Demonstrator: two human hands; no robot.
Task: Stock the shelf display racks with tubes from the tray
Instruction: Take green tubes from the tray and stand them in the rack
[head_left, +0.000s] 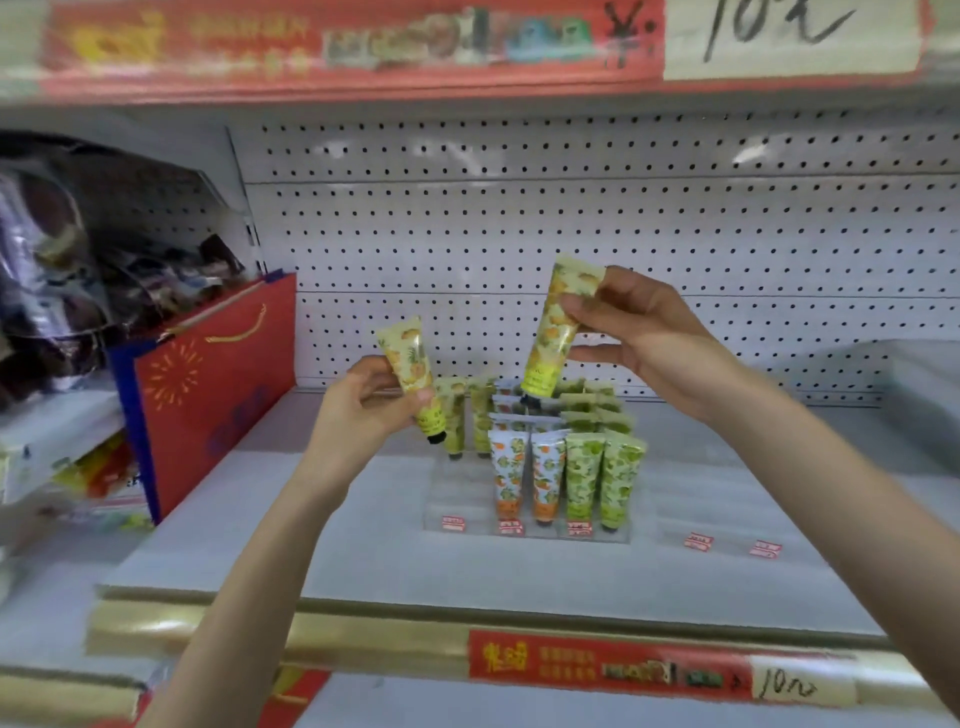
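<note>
Above the rack (524, 519), both hands hold yellow pineapple-print, black-capped tubes (551, 332).

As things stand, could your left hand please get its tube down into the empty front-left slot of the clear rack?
Probably yes. The left hand holds its tube cap-down just above the clear rack, whose front-left column looks bare, with nothing between.

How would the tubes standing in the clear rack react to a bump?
The standing tubes probably tip easily: tall, narrow, balanced on small caps. Likely light, since the right hand holds one tube by fingertips alone.
</note>
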